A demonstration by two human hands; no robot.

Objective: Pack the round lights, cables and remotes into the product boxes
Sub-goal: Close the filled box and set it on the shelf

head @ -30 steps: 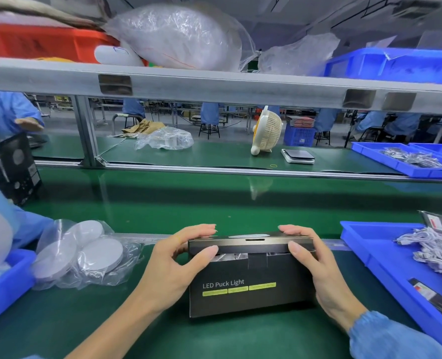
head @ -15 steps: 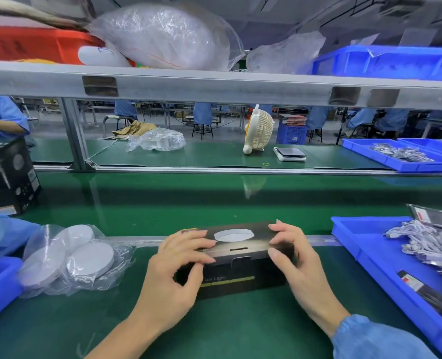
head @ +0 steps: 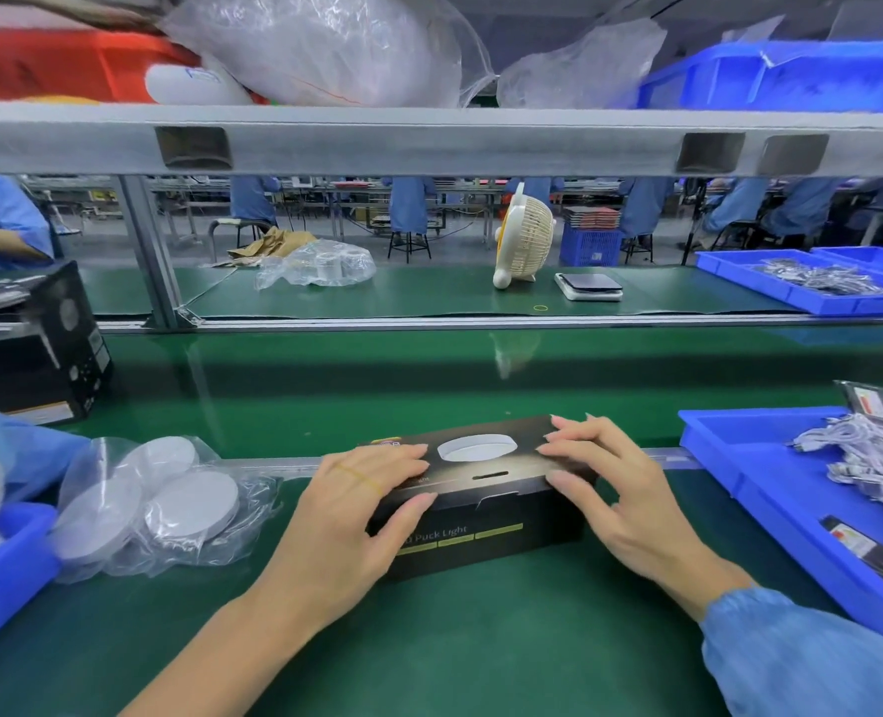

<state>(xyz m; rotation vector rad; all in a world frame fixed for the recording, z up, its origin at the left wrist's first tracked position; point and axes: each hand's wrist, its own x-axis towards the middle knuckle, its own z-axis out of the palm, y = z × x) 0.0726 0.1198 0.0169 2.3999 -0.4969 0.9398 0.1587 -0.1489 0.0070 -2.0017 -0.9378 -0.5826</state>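
Observation:
A black product box point(head: 504, 512) labelled "Puck Light" lies flat on the green belt, its top showing a printed round light. My left hand point(head: 346, 514) lies over the box's left end, fingers stretched across the top and thumb against the front edge. My right hand point(head: 620, 489) presses on the right end with spread fingers. Round white lights point(head: 186, 504) sit in a clear plastic bag to the left. White cables point(head: 863, 447) and dark remote packets point(head: 863, 551) lie in a blue tray point(head: 729, 458) on the right.
Another black product box point(head: 41, 364) stands at the far left, and a blue bin point(head: 0, 571) sits at the near left corner. A grey shelf rail point(head: 429, 142) crosses overhead. Beyond the belt stand a small fan point(head: 525, 240), a scale point(head: 589, 287) and more blue trays.
The box has tipped from standing on its long edge to lying flat, top face up. Both hands moved from its ends onto its top.

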